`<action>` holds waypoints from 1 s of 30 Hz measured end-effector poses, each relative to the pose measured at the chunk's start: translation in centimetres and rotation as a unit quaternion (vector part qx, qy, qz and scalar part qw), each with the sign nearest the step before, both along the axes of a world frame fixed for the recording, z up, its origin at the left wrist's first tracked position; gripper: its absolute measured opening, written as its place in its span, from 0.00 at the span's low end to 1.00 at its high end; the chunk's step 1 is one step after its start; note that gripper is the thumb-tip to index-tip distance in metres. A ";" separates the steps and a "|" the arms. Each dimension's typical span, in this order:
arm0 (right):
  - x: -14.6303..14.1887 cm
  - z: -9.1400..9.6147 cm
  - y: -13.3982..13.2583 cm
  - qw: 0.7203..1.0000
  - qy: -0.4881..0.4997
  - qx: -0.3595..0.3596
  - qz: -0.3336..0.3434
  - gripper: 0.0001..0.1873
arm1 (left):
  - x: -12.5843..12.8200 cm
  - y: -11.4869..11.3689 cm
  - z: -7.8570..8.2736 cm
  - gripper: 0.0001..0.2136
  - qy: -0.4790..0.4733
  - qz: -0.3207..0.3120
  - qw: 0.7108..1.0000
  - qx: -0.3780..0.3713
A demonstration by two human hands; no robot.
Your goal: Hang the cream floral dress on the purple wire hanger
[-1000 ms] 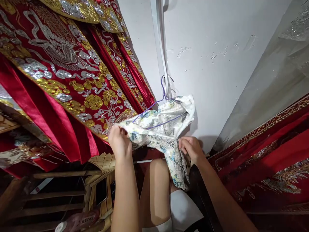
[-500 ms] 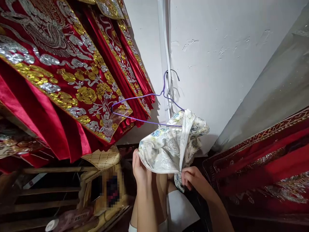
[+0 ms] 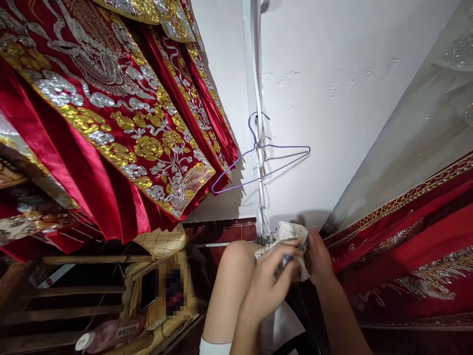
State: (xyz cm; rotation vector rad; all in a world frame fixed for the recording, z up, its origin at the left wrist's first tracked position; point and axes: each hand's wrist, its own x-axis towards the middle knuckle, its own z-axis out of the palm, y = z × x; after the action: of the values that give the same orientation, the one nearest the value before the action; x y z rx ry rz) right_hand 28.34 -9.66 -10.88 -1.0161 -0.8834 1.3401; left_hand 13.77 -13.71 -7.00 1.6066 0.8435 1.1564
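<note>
By the wall (image 3: pixel 332 113), a strip (image 3: pixel 253 59) suspends the hanger (image 3: pixel 255 145). At five o'clock, left hand (image 3: pixel 271 278) bunches cloth (image 3: pixel 291 230); right hand's (image 3: pixel 320 257) grip, unclear.

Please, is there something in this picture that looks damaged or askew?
Yes. The white wall has chipped-looking marks in its upper part, where the surface elsewhere looks smooth. The purple clothes hanger also looks tilted: its left end sits lower than its right.

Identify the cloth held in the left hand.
The white floral cloth, bunched in the left hand. The left red cloth and the right red cloth are outside its grasp and bear glittering decoration.
</note>
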 end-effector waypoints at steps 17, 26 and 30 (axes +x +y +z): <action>2.5 7.6 0.6 0.911 -0.267 0.103 0.298 0.04 | -7.3 4.6 -3.9 0.18 0.215 -0.122 0.968 0.036; 3.4 10.2 7.6 0.895 -0.377 0.224 -0.077 0.27 | -13.6 8.8 -0.1 0.10 0.580 -0.035 0.803 0.129; 2.9 7.5 13.3 0.883 -0.402 0.242 -0.016 0.38 | -16.2 10.1 2.7 0.14 0.664 0.067 0.738 0.101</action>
State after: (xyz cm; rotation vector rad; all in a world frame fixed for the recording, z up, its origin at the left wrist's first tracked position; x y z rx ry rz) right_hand 31.21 3.67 -3.42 -1.1728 -1.7098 0.5628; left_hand -2.38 -3.65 -4.34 2.5497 1.7532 -0.0647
